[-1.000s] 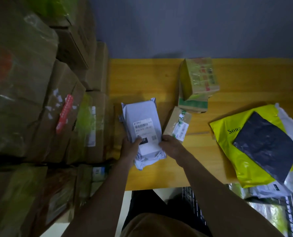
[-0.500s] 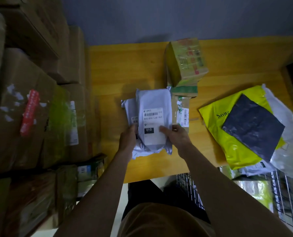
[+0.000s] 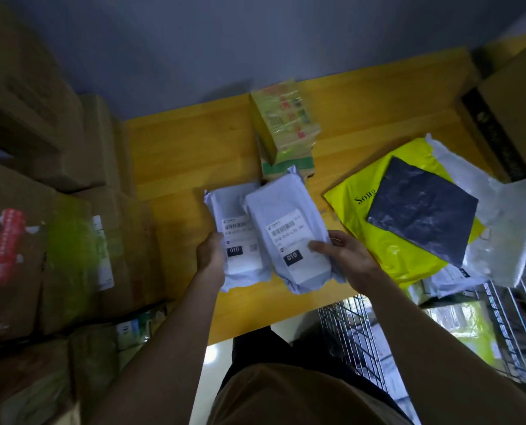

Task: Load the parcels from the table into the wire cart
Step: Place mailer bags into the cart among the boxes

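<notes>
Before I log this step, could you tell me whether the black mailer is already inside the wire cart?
No, the black mailer lies on the yellow mailer on the table, beside the wire cart.

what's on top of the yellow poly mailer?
A flat black plastic parcel lies on the yellow poly mailer, covering its right half; the print beyond "Song" is hidden.

Two pale lavender-grey mailers (image 3: 240, 237) (image 3: 292, 237) with white barcode labels are showing at the yellow wooden table's (image 3: 179, 154) six o'clock, a lime-yellow mailer (image 3: 384, 250) under a black one (image 3: 424, 207) lying at three o'clock.
</notes>
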